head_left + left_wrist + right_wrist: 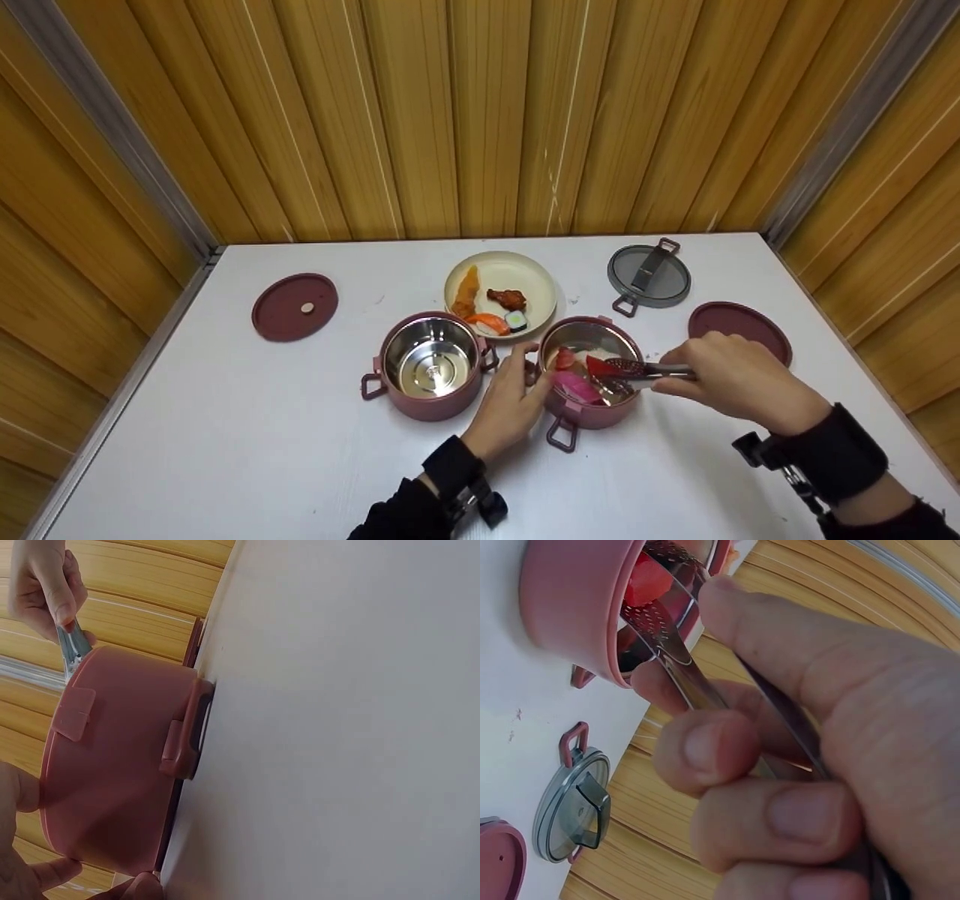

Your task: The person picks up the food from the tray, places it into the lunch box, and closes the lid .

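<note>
My right hand (739, 379) grips metal tongs (697, 682) with perforated ends. A red piece of food (646, 581) sits between those ends, inside the right-hand pink pot (596, 418). That steel-lined pot also contains a bright pink piece (576, 388), another red piece (564, 358) and something whitish near its far wall. With thumb at the rim and fingers against the outer side, my left hand (510, 409) holds this pot; part of its grip is hidden in the left wrist view.
Left of it stands a second pink pot (429, 409) with a bare steel inside. Behind, a cream plate (536, 281) bears a drumstick, sushi and a fried piece. Dark red lids (281, 311) lie at both sides, and a grey handled lid (671, 289) lies at back right.
</note>
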The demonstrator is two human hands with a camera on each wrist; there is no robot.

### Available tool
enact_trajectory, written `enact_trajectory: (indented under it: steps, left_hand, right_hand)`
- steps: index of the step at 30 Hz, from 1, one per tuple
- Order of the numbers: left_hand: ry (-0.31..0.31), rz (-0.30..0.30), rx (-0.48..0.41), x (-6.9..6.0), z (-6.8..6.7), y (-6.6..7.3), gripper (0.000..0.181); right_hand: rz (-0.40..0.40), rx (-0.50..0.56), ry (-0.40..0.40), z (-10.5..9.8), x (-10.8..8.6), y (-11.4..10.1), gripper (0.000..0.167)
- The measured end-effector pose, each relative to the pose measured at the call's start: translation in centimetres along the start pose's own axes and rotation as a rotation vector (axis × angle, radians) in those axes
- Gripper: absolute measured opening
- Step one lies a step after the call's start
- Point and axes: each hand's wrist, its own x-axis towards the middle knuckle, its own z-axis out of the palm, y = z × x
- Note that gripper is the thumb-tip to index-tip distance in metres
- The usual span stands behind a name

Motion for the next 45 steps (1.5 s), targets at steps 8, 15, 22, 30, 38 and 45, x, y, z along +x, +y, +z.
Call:
enact_trajectory:
  steps: [8, 15, 22, 30, 38, 45]
  left_hand:
    - [-0.014, -0.072, 0.016, 0.5, 0.6, -0.8, 0.045]
    - [0.010, 0.009, -0.005, 0.2, 0.2, -0.3, 0.044]
    - [-0.005, -0.032, -0.007, 0.0, 0.0, -0.1, 0.046]
    - [-0.014, -0.022, -0.016, 0.0, -0.3, 0.3, 0.046]
    - [-0.015, -0.017, -0.021, -0.1, -0.4, 0.3, 0.049]
    - [-0.009, -0.019, -0.015, 0.0, -0.2, 0.1, 0.047]
  right_hand:
    - [-0.003, -0.012, -0.015, 0.3, 0.5, -0.2, 0.015]
    - [0.004, 0.001, -0.020, 0.6, 0.5, -0.2, 0.018]
    - [0.015, 0.003, -0.027, 0.7, 0.4, -0.2, 0.017]
    - [0.032, 0.014, -0.042, -0.1, 0.1, 0.0, 0.024]
    - [0.040, 0.023, -0.071, -0.3, 0.3, -0.3, 0.026]
    - [0.029, -0.009, -0.038, 0.0, 0.3, -0.9, 0.018]
